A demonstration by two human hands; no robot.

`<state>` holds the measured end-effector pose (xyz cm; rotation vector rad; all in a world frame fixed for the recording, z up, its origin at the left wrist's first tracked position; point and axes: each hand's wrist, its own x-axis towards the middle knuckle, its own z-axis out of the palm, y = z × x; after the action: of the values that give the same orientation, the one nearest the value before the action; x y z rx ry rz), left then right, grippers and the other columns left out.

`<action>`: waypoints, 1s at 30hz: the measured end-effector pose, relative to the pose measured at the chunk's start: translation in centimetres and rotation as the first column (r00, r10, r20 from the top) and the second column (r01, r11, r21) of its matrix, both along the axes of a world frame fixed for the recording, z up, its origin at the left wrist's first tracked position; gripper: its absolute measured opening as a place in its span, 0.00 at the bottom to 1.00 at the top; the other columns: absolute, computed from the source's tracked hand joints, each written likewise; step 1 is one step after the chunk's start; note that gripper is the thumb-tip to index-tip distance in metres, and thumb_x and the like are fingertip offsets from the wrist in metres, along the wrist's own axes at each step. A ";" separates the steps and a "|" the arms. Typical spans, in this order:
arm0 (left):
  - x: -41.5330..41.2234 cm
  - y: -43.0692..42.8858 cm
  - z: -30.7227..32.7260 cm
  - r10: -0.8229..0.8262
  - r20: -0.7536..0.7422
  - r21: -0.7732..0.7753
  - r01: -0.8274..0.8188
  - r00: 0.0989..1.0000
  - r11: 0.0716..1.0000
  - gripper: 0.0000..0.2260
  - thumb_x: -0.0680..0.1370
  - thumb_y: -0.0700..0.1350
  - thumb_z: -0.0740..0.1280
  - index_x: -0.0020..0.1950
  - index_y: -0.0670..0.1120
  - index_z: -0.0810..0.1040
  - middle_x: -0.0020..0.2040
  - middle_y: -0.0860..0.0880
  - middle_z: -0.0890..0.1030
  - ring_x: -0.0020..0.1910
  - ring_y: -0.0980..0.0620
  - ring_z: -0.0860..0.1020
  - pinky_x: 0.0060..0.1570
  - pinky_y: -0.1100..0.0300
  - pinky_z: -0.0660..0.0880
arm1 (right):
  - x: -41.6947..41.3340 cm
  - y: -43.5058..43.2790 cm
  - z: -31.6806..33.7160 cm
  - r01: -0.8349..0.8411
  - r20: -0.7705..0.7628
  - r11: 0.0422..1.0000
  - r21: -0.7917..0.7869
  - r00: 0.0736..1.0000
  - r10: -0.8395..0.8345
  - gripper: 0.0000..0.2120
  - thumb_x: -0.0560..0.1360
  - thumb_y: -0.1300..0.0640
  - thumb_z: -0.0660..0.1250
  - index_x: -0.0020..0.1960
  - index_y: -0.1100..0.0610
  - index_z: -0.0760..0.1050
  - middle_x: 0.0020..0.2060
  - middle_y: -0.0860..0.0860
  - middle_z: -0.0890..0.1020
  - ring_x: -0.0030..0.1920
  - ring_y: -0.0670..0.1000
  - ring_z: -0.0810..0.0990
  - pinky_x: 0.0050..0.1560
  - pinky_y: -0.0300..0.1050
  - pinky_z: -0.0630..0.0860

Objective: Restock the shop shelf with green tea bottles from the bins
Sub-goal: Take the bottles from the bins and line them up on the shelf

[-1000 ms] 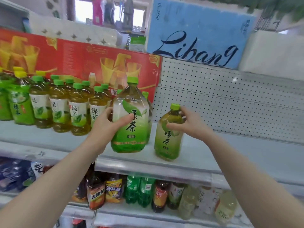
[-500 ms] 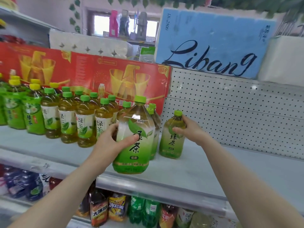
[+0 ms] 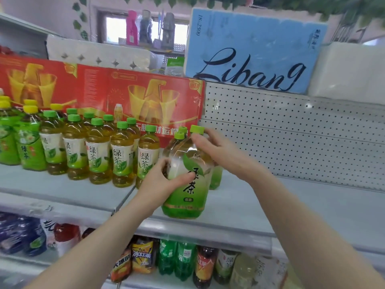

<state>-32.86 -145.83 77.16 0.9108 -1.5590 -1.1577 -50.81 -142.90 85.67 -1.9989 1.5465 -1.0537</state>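
Observation:
A large green tea bottle [image 3: 188, 184] with a green cap stands near the front edge of the grey shelf [image 3: 281, 205]. My left hand [image 3: 160, 182] grips its body from the left. My right hand [image 3: 216, 149] curls round its neck just under the cap, thumb across the front. Behind it, a second green tea bottle [image 3: 216, 177] stands on the shelf, mostly hidden by my right hand and the large bottle. To the left stands a row of smaller green tea bottles [image 3: 123, 155].
A red carton [image 3: 93, 86] leans behind the row, with white pegboard [image 3: 302, 138] to its right. Bare shelf surface stretches right of the bottles. A blue pack [image 3: 250, 49] sits on top. Assorted drinks [image 3: 183, 259] fill the lower shelf.
My right hand left the smaller bottle at the back of the shelf and came onto the large bottle's neck. The large bottle now sits further right, in front of that bottle.

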 end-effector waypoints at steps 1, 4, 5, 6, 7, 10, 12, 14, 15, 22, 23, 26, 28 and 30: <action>-0.8 0.1 0.1 -0.015 0.004 0.000 0.015 1.000 1.000 0.32 0.57 0.62 0.79 0.58 0.56 0.75 0.51 0.54 0.84 0.50 0.53 0.83 0.53 0.47 0.80 | 0.5 0.4 0.0 0.021 -0.048 1.000 0.008 0.999 -0.021 0.31 0.69 0.28 0.66 0.66 0.43 0.69 0.55 0.39 0.79 0.54 0.42 0.80 0.57 0.49 0.78; -2.8 -0.1 0.0 -0.049 0.044 0.004 0.049 0.998 0.999 0.30 0.61 0.61 0.79 0.59 0.56 0.74 0.53 0.54 0.83 0.52 0.53 0.82 0.55 0.47 0.79 | 0.5 0.6 -0.1 0.182 -0.089 0.983 -0.029 0.979 -0.184 0.36 0.62 0.32 0.75 0.63 0.46 0.69 0.53 0.40 0.81 0.52 0.43 0.80 0.54 0.50 0.80; -3.2 -0.2 -0.1 -0.072 0.078 0.004 0.071 0.994 0.997 0.32 0.60 0.63 0.79 0.60 0.56 0.73 0.54 0.54 0.82 0.53 0.53 0.81 0.56 0.47 0.78 | 0.0 0.4 -0.2 0.212 -0.075 0.977 -0.009 0.974 -0.212 0.36 0.61 0.33 0.76 0.62 0.47 0.70 0.52 0.42 0.82 0.51 0.44 0.81 0.52 0.51 0.81; -3.5 -0.2 0.1 -0.108 0.123 0.002 0.108 0.986 0.994 0.33 0.60 0.63 0.78 0.60 0.57 0.72 0.55 0.55 0.81 0.54 0.55 0.80 0.57 0.48 0.78 | -0.3 0.6 -0.2 0.222 -0.060 0.975 0.001 0.973 -0.222 0.32 0.62 0.36 0.77 0.59 0.46 0.71 0.50 0.43 0.82 0.49 0.45 0.82 0.50 0.51 0.82; -3.6 -0.3 0.3 -0.158 0.179 -0.011 0.163 0.971 0.987 0.32 0.62 0.62 0.78 0.62 0.57 0.71 0.56 0.57 0.81 0.55 0.57 0.80 0.57 0.52 0.78 | -0.7 0.6 -0.4 0.226 -0.051 0.974 0.004 0.973 -0.225 0.26 0.64 0.39 0.78 0.56 0.46 0.72 0.48 0.44 0.83 0.47 0.45 0.82 0.49 0.51 0.82; -3.0 -1.3 1.3 -0.094 0.501 -0.213 0.228 0.860 0.950 0.39 0.66 0.63 0.75 0.73 0.56 0.65 0.64 0.63 0.73 0.63 0.61 0.72 0.60 0.62 0.72 | -1.7 0.8 -1.2 0.259 -0.054 0.965 -0.030 0.964 -0.260 0.24 0.65 0.42 0.79 0.54 0.47 0.72 0.45 0.43 0.83 0.45 0.43 0.82 0.47 0.49 0.81; -1.9 -2.9 1.8 0.245 0.595 -0.506 0.119 0.765 0.855 0.39 0.68 0.66 0.71 0.75 0.55 0.64 0.71 0.58 0.68 0.69 0.56 0.66 0.68 0.56 0.66 | -2.1 0.7 -1.9 0.310 -0.096 0.950 -0.027 0.945 -0.311 0.27 0.65 0.42 0.78 0.57 0.48 0.69 0.45 0.41 0.80 0.45 0.42 0.79 0.41 0.42 0.77; -0.4 -4.5 2.1 0.453 0.501 -0.694 0.029 0.737 0.720 0.31 0.73 0.62 0.69 0.73 0.54 0.68 0.71 0.53 0.69 0.70 0.53 0.64 0.70 0.54 0.63 | -2.5 0.0 -2.5 0.353 -0.129 0.935 -0.024 0.927 -0.353 0.28 0.66 0.42 0.78 0.57 0.49 0.67 0.46 0.41 0.77 0.46 0.42 0.78 0.38 0.40 0.73; 0.2 -5.3 2.2 0.507 0.482 -0.746 0.032 0.715 0.665 0.28 0.74 0.59 0.69 0.73 0.53 0.69 0.71 0.51 0.69 0.71 0.51 0.64 0.71 0.51 0.64 | -2.7 -0.5 -2.9 0.363 -0.146 0.932 -0.020 0.921 -0.362 0.29 0.66 0.42 0.78 0.57 0.50 0.66 0.46 0.42 0.78 0.46 0.43 0.78 0.40 0.42 0.74; 0.2 -8.6 0.7 0.700 0.620 -0.783 0.332 0.355 0.526 0.34 0.74 0.46 0.73 0.77 0.51 0.62 0.76 0.43 0.64 0.74 0.42 0.64 0.68 0.50 0.68 | -2.4 -3.6 -5.2 0.399 -0.167 0.912 -0.091 0.897 -0.409 0.30 0.67 0.42 0.77 0.58 0.52 0.65 0.50 0.46 0.77 0.50 0.50 0.77 0.46 0.44 0.72; 0.2 -8.7 0.6 0.704 0.621 -0.782 0.339 0.346 0.523 0.36 0.73 0.45 0.73 0.78 0.51 0.61 0.76 0.43 0.63 0.73 0.42 0.64 0.66 0.49 0.70 | -2.4 -4.1 -5.5 0.410 -0.166 0.906 -0.104 0.891 -0.422 0.30 0.67 0.41 0.76 0.59 0.52 0.65 0.50 0.46 0.77 0.51 0.50 0.77 0.48 0.45 0.73; 0.4 -9.3 0.1 0.719 0.614 -0.784 0.349 0.325 0.513 0.37 0.71 0.41 0.74 0.77 0.52 0.62 0.76 0.43 0.63 0.71 0.41 0.66 0.56 0.52 0.77 | -2.3 -5.2 -6.1 0.429 -0.162 0.893 -0.136 0.880 -0.447 0.32 0.66 0.38 0.74 0.61 0.54 0.67 0.53 0.50 0.78 0.53 0.52 0.78 0.54 0.50 0.76; 0.5 -9.8 -0.1 0.709 0.625 -0.776 0.354 0.326 0.522 0.39 0.70 0.38 0.75 0.77 0.52 0.63 0.76 0.43 0.62 0.70 0.41 0.67 0.51 0.53 0.80 | -2.4 -5.9 -6.4 0.435 -0.163 0.886 -0.160 0.874 -0.458 0.34 0.65 0.35 0.72 0.62 0.53 0.67 0.54 0.50 0.78 0.54 0.53 0.77 0.56 0.53 0.77; 0.6 -10.4 -0.4 0.696 0.643 -0.761 0.368 0.318 0.535 0.44 0.66 0.37 0.77 0.77 0.54 0.61 0.76 0.45 0.60 0.70 0.41 0.66 0.52 0.51 0.81 | -2.5 -6.4 -6.5 0.433 -0.169 0.886 -0.168 0.872 -0.459 0.31 0.68 0.37 0.72 0.61 0.54 0.67 0.53 0.50 0.77 0.53 0.52 0.76 0.53 0.48 0.75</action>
<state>-32.27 -156.19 76.75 1.0551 -2.4562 0.7166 -53.30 -149.34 79.14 -1.9230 2.1809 -1.1635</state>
